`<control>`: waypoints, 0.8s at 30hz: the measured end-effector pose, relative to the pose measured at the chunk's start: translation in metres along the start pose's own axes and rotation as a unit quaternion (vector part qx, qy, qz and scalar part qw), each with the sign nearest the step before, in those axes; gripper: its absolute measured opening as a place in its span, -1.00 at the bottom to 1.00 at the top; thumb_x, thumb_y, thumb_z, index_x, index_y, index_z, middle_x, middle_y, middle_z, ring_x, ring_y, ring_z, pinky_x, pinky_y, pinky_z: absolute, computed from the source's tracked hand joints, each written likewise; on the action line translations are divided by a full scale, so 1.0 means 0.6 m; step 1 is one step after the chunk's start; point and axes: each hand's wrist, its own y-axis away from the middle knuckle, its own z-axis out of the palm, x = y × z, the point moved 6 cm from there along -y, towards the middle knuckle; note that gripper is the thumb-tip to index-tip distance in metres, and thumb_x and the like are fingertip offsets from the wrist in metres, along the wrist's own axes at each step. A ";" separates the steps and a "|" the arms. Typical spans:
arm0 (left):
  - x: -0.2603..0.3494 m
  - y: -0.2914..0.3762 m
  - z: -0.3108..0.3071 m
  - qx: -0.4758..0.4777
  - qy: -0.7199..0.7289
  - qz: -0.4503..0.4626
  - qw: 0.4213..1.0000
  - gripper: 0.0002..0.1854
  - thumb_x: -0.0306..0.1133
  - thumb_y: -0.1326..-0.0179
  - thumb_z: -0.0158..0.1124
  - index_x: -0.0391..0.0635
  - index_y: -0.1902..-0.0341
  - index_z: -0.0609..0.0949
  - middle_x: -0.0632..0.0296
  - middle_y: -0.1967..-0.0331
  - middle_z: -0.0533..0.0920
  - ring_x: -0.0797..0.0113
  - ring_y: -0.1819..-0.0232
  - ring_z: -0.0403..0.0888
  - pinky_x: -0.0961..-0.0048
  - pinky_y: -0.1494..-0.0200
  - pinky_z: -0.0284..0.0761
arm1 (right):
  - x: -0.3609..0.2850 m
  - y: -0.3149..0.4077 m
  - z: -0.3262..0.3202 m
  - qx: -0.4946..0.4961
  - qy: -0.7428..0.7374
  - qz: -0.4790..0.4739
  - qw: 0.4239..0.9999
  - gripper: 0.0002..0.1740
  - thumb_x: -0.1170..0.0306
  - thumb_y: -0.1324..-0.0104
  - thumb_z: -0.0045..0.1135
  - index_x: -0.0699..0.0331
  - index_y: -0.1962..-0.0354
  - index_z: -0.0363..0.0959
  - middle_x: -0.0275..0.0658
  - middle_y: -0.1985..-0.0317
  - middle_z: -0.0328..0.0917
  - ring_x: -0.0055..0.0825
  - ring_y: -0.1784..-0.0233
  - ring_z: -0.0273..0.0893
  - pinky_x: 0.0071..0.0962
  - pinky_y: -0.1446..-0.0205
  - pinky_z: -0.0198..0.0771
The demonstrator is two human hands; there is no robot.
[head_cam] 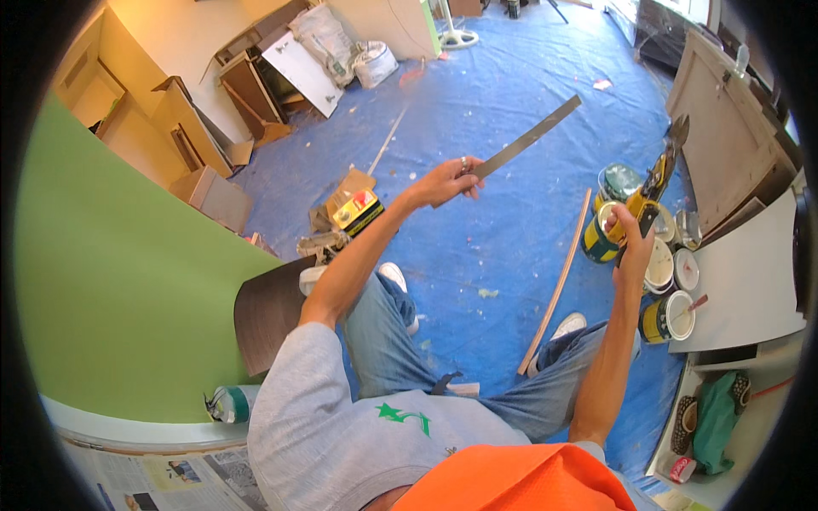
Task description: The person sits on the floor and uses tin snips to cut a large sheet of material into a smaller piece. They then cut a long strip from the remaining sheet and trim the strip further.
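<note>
My left hand (452, 181) pinches one end of a thin, flat grey-brown strip (529, 139), its material unclear. The strip slants up and to the right, away from me, over the floor. Off to the right, my right hand (634, 239) grips the yellow-and-black handles of a pair of snips (657, 175). Their dark jaws point away from me and stand apart from the strip. Under the snips are several paint buckets (601, 239). A long, narrow wooden strip (561, 281) lies on the floor between my feet and the buckets.
A blue plastic sheet (460, 255) covers the floor. A yellow-and-black box (358, 209) and a dark curved panel (271, 313) stand on the left by a green wall (128, 274). Boards (305, 71) lean farther back. An open paint bucket (679, 316) is at right.
</note>
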 end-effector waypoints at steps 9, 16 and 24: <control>0.054 0.037 -0.005 0.152 0.076 0.002 0.985 -0.63 -0.31 -0.51 0.15 -0.25 -0.27 0.52 0.23 0.19 0.67 0.53 0.29 0.63 0.51 0.22 0.57 | 0.013 0.002 0.011 0.013 -0.089 0.034 0.995 -0.72 0.34 -0.31 0.29 0.30 0.11 0.48 -0.28 0.32 0.58 -0.54 0.32 0.58 -0.50 0.18 0.53; 0.075 0.032 -0.003 0.212 0.141 0.046 0.966 -0.60 -0.39 -0.41 0.34 -0.20 -0.26 0.53 0.31 0.17 0.64 0.58 0.28 0.58 0.57 0.27 0.54 | 0.021 0.009 0.041 -0.016 -0.102 0.064 0.993 -0.69 0.33 -0.37 0.20 0.34 0.03 0.45 -0.26 0.32 0.58 -0.50 0.31 0.59 -0.46 0.18 0.54; 0.084 0.041 -0.013 0.234 0.092 0.074 0.965 -0.62 -0.45 -0.38 0.36 -0.17 -0.23 0.55 0.34 0.21 0.67 0.60 0.32 0.59 0.58 0.26 0.54 | -0.007 0.036 0.064 -0.040 0.013 0.010 0.999 -0.71 0.32 -0.38 0.22 0.36 0.10 0.45 -0.30 0.43 0.53 -0.54 0.46 0.52 -0.50 0.30 0.43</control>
